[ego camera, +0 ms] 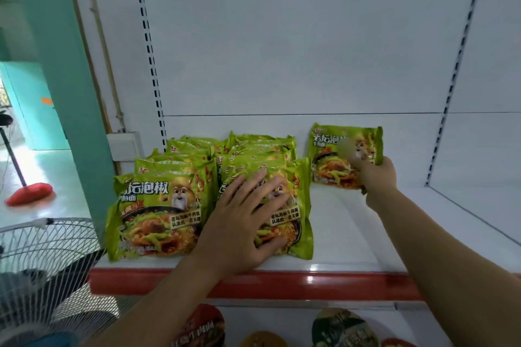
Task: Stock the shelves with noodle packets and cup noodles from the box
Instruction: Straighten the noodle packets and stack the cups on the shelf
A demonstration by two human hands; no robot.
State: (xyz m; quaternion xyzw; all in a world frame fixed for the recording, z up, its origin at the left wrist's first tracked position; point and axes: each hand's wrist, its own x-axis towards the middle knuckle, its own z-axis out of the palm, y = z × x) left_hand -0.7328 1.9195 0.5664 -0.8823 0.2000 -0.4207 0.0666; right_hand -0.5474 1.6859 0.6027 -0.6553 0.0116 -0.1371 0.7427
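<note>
The left hand (242, 222) lies flat, fingers straight and spread, on the front packet (293, 205) near the shelf's (352, 234) front edge. The right hand (377, 177) grips a single noodle packet (332, 155) by its lower right corner, upright toward the shelf's back, just beside the two packet rows (174, 177).

We record two bare hands, the left hand (239, 222) and the right hand (377, 177). The left forearm (158, 298) and the right forearm (439, 248) show uncovered to the lower frame edge. We cannot make out finer detail on the blurred fingers.
</note>
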